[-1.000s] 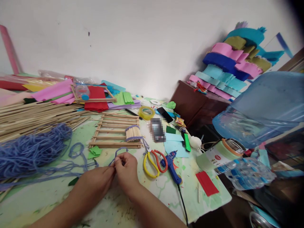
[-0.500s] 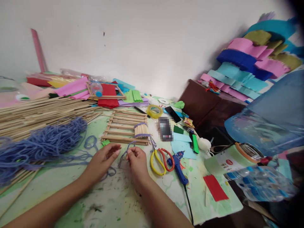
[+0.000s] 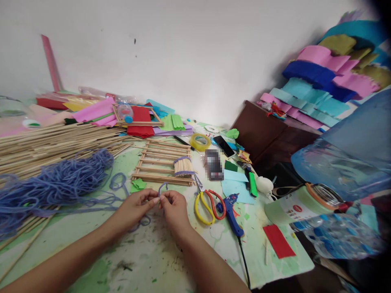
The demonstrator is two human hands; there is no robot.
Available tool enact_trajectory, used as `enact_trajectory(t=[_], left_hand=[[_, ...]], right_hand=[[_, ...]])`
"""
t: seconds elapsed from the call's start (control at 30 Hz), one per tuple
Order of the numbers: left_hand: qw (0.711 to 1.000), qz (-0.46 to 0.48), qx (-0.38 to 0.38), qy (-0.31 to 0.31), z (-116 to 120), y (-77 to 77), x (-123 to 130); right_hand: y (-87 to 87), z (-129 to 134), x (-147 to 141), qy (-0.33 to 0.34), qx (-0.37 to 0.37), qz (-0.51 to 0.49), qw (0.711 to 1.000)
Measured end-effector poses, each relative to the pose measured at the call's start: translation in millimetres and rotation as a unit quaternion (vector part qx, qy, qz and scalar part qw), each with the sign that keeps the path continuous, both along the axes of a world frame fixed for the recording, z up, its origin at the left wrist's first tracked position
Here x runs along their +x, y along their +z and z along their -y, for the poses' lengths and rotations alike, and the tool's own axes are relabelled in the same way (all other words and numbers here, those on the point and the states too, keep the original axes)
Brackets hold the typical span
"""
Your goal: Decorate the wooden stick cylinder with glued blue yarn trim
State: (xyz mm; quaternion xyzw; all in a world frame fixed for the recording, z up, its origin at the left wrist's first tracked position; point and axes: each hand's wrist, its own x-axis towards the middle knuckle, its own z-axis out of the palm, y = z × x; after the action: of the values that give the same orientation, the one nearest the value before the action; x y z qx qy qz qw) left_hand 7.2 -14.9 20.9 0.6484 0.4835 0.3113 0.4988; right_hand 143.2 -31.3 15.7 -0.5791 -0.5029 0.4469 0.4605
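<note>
I have the right fingers pinched on a blue-purple yarn strand, which loops up just beyond them. The left fingers meet the right fingertips; whether they also grip the strand, I cannot tell. Past both, I see a slatted stick frame on the desk, a yarn-bound stick bundle at its right end. Right of the fingers lie scissors, then a glue gun.

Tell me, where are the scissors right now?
In the head view, the scissors lie on the table just right of the right hand, between it and the blue glue gun.
</note>
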Motion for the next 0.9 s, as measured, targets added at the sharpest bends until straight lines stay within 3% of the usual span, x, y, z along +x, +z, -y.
enact_trajectory(t=[0.37, 0.47, 0.6, 0.73, 0.9], left_hand=[[0.990, -0.116, 0.075, -0.027, -7.6, 9.0, -6.9], [0.978, -0.166, 0.119, -0.037, -6.3, 4.1, -9.2], [0.962, -0.212, 0.175, -0.005, -4.3, -5.1, -12.3], [0.978, -0.161, 0.133, 0.018, -6.2, -9.0, -12.2], [0.997, -0.007, 0.028, 0.070, -7.6, -14.3, -6.1]], right_hand=[[-3.7, 1.1, -1.1, 0.030, -0.002, 0.019, 0.999], [-1.3, 2.4, 0.7, 0.034, 0.019, 0.069, 0.997], [4.8, 6.6, 4.2, 0.035, 0.060, 0.192, 0.979], [8.4, 13.4, 4.3, 0.007, 0.166, 0.297, 0.940], [-0.1, 17.1, -2.2, -0.013, 0.269, 0.383, 0.884]])
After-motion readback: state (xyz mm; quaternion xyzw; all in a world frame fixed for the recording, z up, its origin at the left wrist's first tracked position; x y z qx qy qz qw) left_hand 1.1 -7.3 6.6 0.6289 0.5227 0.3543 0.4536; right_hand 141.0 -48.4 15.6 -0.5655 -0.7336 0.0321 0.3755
